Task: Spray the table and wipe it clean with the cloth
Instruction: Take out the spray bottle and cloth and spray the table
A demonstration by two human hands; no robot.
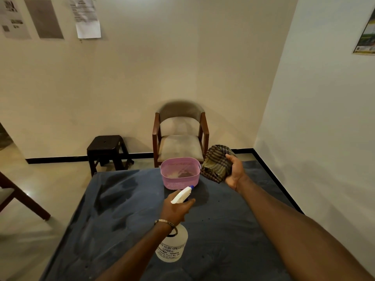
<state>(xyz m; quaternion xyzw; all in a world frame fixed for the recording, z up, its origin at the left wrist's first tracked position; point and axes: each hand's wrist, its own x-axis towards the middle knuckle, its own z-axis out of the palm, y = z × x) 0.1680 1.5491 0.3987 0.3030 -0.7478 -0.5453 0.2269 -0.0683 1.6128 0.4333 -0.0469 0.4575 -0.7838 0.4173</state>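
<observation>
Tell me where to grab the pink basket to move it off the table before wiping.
Probably by the pink basket's near rim, from above and the front: it stands upright and open-topped. The right hand holds the cloth close beside it, and the left hand holds the spray bottle, so free one first.

Table (121, 220): dark blue-grey top, matt, with duller smeared patches and small dark specks.
Spray bottle (172, 246): translucent white plastic body, smooth, printed black lettering; white plastic trigger head with a blue nozzle tip.
Cloth (216, 163): woven fabric, checked olive and purple, soft and crumpled.
Basket (179, 173): pink plastic, smooth rim, perforated lower wall.
Bangle (164, 222): gold-coloured metal, shiny.
Chair (180, 136): polished brown wood frame, beige matt cloth upholstery.
Stool (107, 151): dark brown, glossy, plastic-looking.
Floor (40, 179): pale tile, glossy.
Wall notices (87, 19): paper, matt.
</observation>
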